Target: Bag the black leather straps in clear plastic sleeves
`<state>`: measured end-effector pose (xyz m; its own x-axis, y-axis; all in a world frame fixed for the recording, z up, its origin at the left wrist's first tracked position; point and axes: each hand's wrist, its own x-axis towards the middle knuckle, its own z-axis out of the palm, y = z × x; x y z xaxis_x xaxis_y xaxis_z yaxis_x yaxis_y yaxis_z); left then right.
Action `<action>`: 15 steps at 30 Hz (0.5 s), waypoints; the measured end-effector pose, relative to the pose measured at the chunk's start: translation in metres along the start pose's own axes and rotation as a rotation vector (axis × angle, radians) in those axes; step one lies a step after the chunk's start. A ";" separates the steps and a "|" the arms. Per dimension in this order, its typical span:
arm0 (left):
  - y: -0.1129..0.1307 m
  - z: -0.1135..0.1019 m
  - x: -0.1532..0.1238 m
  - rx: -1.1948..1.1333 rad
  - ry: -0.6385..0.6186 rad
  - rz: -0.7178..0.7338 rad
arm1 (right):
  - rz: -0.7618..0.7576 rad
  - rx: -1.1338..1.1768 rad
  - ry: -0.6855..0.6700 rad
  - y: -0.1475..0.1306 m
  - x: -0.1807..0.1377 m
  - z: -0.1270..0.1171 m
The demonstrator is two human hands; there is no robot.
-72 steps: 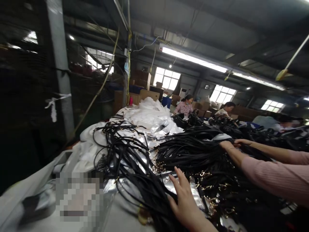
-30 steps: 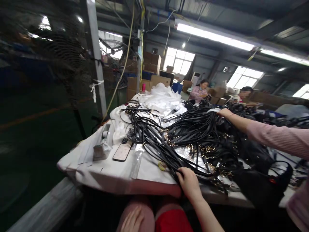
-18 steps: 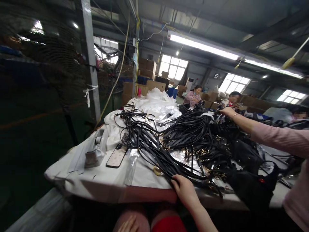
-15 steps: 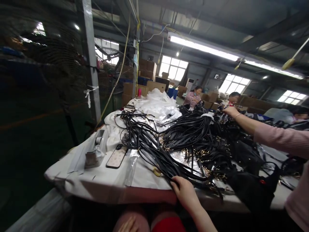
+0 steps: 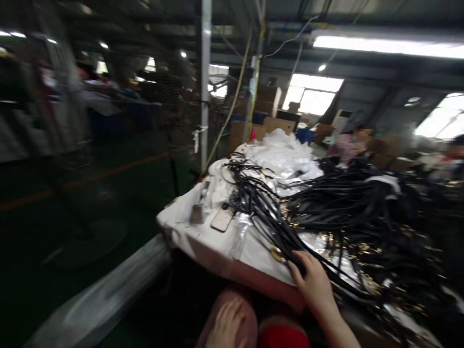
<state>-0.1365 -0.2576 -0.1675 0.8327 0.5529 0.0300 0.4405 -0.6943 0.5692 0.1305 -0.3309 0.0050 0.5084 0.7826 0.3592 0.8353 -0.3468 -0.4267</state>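
Note:
My right hand (image 5: 315, 282) is at the table's front edge, its thumb and fingers closed around part of a bundle of long black straps (image 5: 273, 220). The straps run back across the white table and carry small gold-coloured metal clips. My left hand (image 5: 226, 324) rests on my leg below the table, fingers stretched out flat, with nothing in it. A roll of yellowish tape (image 5: 276, 253) lies just left of my right hand. Beyond the bundle is a larger heap of black straps (image 5: 337, 203), blurred towards the right.
A phone (image 5: 222, 219) and a grey box-like holder (image 5: 197, 213) lie on the table's left part (image 5: 190, 234). Clear plastic bags (image 5: 286, 152) are heaped at the back. A metal post (image 5: 205, 96) rises beyond the table. A person (image 5: 350, 143) sits farther back.
The view has turned left, so the table appears farther right. A co-worker's pink-sleeved arm has left the picture. My right hand stays at the straps; my left stays on my leg.

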 end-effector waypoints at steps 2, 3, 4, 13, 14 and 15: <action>0.000 0.010 -0.011 -0.018 -0.019 -0.035 | -0.141 0.054 -0.009 -0.025 0.024 0.010; -0.001 0.014 -0.016 -0.047 -0.056 -0.022 | -0.206 0.084 -0.032 -0.041 0.037 0.017; -0.001 0.017 -0.020 -0.063 -0.077 -0.042 | -0.258 0.115 -0.071 -0.057 0.051 0.025; -0.013 -0.010 -0.062 0.018 0.083 -0.157 | -0.396 0.238 -0.352 -0.203 0.089 0.075; -0.011 -0.014 -0.063 0.021 0.082 -0.129 | -0.388 0.233 -0.363 -0.211 0.077 0.072; -0.008 -0.017 -0.064 0.022 0.077 -0.091 | -0.378 0.228 -0.370 -0.217 0.064 0.068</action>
<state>-0.1990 -0.2795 -0.1596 0.7608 0.6475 0.0424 0.5212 -0.6488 0.5545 -0.0322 -0.1700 0.0639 0.0426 0.9735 0.2248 0.8577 0.0798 -0.5079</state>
